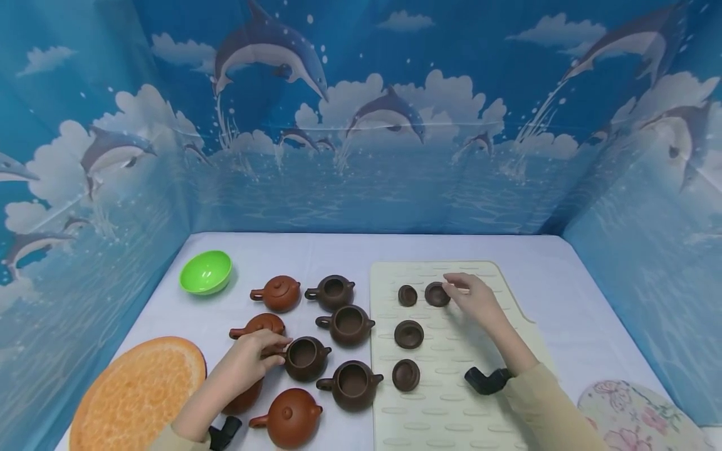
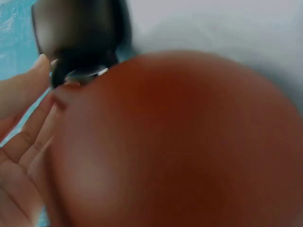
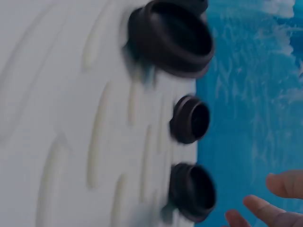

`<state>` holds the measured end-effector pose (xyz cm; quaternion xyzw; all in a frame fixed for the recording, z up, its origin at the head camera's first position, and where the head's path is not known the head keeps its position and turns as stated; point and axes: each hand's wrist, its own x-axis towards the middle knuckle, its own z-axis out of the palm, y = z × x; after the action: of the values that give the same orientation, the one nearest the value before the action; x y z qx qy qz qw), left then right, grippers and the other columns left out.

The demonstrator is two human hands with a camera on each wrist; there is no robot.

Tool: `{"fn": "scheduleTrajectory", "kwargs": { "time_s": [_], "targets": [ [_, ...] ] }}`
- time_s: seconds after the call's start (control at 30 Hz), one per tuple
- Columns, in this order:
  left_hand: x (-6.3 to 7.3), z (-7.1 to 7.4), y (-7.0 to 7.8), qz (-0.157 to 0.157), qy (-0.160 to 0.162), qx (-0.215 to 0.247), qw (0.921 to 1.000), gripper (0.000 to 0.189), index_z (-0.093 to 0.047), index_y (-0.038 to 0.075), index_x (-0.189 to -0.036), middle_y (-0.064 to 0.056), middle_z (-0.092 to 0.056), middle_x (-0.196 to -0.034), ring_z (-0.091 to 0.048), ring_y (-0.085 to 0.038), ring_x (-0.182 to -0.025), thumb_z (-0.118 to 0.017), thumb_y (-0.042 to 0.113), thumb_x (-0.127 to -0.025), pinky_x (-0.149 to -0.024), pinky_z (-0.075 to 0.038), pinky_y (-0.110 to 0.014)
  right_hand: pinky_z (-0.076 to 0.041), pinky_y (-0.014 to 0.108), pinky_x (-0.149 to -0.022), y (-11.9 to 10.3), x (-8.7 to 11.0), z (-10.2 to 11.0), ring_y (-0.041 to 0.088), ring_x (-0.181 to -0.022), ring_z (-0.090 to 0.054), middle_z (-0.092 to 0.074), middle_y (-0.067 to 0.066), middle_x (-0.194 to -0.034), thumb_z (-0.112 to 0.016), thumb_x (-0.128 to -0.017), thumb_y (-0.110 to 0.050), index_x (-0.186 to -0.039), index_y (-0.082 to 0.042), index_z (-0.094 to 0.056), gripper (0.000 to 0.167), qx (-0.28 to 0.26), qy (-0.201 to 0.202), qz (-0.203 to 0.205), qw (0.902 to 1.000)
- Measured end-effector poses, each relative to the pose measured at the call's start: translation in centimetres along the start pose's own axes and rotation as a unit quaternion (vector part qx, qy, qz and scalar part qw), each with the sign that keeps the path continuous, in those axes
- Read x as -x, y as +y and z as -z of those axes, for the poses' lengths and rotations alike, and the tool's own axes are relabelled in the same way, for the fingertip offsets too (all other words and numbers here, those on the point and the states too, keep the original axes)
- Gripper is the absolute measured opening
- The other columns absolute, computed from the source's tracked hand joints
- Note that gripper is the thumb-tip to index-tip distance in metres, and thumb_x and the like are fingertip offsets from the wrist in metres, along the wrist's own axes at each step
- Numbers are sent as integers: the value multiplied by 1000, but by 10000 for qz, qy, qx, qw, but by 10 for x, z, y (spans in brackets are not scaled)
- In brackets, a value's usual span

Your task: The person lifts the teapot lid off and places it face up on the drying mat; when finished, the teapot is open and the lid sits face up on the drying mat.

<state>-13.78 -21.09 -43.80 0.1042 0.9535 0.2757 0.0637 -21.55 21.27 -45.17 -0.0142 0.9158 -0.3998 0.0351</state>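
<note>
Lid [image 1: 436, 294] and dark teapot [image 1: 306, 360], with one hand at each, as seen from the head, left wrist and right wrist. The lid lies hollow side up on the far part of the pale mat [image 1: 451, 389], just right of a smaller lid [image 1: 407, 295]. The right hand [image 1: 475, 299] is the nearer to it and reaches in from the right; its thumb and fingers stand apart, with nothing between them, and the right wrist view shows a gap between the fingertips and the lid's rim. The lid is round and offers no long axis, so the relation that counts appears to be this short offset: the lid lies to the left of the fingertips. The uncovered teapot stands upright left of the mat, nearer the person than the lid. Its long axis runs from handle at left to spout at right, the spout angled slightly away from the person. The left hand [image 1: 251, 358] is at the handle end, thumb and fingers apparently pinching the handle; blur in the left wrist view, where a red-brown teapot [image 2: 184, 142] fills the foreground, leaves the exact contact unclear.
</note>
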Motion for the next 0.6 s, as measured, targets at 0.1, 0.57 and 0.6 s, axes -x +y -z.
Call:
{"fn": "scheduleTrajectory", "kwargs": {
  "time_s": [0.1, 0.57, 0.6],
  "targets": [
    [6, 7, 3, -57, 146, -154, 9998, 34, -74, 13, -113, 2, -71, -109, -68, -16, -100, -79, 5, -80, -85, -58, -34, -46, 54, -103, -18, 13, -4, 42, -126, -52, -54, 24, -138, -54, -102, -27, -136, -1, -55, 42, -126, 135, 328, 9993],
    [65, 6, -4, -699, -590, 211, 9956, 27, -75, 25, -110, 14, -69, -104, -63, -8, -96, -77, 29, -84, -79, -56, -23, -55, 32, -89, -101, 79, -82, 18, -104, -66, -69, -1, -117, -62, -97, -24, -117, -15, -70, 23, -782, -1416, 1697, 9721],
    [69, 4, -7, -654, -654, 252, 9954, 29, -74, 25, -111, 13, -69, -105, -64, -9, -97, -77, 33, -83, -79, -56, -23, -55, 31, -89, -106, 82, -89, 15, -103, -66, -69, -2, -116, -62, -97, -24, -116, -15, -70, 22, -834, -1570, 1812, 9672]
  ]
}}
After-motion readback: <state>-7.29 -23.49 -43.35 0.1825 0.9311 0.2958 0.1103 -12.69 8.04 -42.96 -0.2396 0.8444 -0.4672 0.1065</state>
